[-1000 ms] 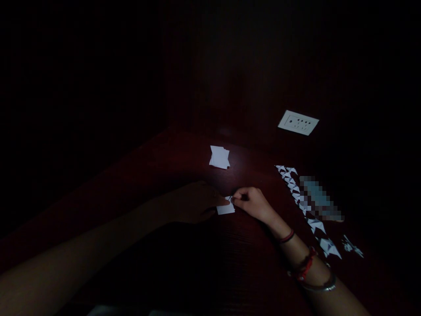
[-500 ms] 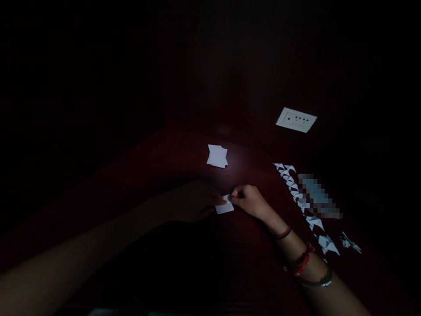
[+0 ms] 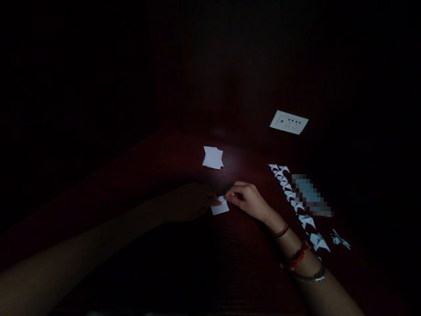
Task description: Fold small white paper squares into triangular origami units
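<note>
A small white square of paper point(image 3: 219, 210) lies on the dark red table between my hands. My left hand point(image 3: 192, 201), deep in shadow, reaches in from the left and holds the sheet down with its fingertips. At the paper's upper right corner, my right hand point(image 3: 247, 197) pinches the edge between thumb and forefinger. A slightly raised part shows near that corner; the exact fold is too dim to make out. Beyond my hands sits a stack of white paper squares point(image 3: 213, 158).
On the right runs a row of folded white paper pieces point(image 3: 288, 189). Beside it lies a blurred-out bluish object point(image 3: 311, 193), and nearer a small pale item point(image 3: 340, 240) I cannot identify. A white socket plate point(image 3: 289, 122) is on the back panel. Surroundings are very dark.
The view has shifted slightly, so things sit a little further left. My right fingers have moved slightly at the paper's upper corner. My left hand keeps its place on the sheet.
</note>
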A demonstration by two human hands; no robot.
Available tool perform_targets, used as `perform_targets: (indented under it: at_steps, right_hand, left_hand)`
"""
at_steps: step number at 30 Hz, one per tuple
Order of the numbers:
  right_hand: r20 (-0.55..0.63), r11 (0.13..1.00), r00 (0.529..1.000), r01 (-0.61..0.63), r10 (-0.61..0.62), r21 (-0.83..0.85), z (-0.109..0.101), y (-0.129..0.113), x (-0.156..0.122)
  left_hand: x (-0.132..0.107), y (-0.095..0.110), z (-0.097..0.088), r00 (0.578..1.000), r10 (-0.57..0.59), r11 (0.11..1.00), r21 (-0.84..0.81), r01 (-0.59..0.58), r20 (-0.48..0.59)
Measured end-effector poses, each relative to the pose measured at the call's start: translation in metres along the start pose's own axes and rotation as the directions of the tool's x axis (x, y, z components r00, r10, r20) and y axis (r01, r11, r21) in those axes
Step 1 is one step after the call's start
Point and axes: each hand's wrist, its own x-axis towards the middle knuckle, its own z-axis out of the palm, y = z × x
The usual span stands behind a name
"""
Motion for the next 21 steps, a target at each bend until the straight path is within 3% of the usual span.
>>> perform_targets:
  at_steps: [2,4,10,21]
  right_hand:
    - [0.106,0.988,0.983,0.154,-0.151,-0.026,-0.005,-0.001,-0.003]
    - [0.178,0.974,0.964,0.212,-0.195,-0.08,-0.008,-0.003,-0.007]
    - [0.269,0.936,0.948,0.24,-0.169,-0.259,-0.009,-0.008,-0.012]
    - [0.288,0.937,0.937,0.268,-0.199,-0.223,-0.011,-0.004,-0.011]
  left_hand:
    - [0.0,-0.002,0.002,1.0,0.012,1.0,0.005,-0.012,0.004]
    - [0.0,-0.002,0.003,1.0,0.01,1.0,0.015,-0.01,-0.003]
    - [0.0,0.002,-0.002,1.0,-0.018,0.998,-0.057,0.018,0.013]
    - [-0.002,0.001,-0.005,0.999,-0.045,0.988,-0.149,0.045,0.008]
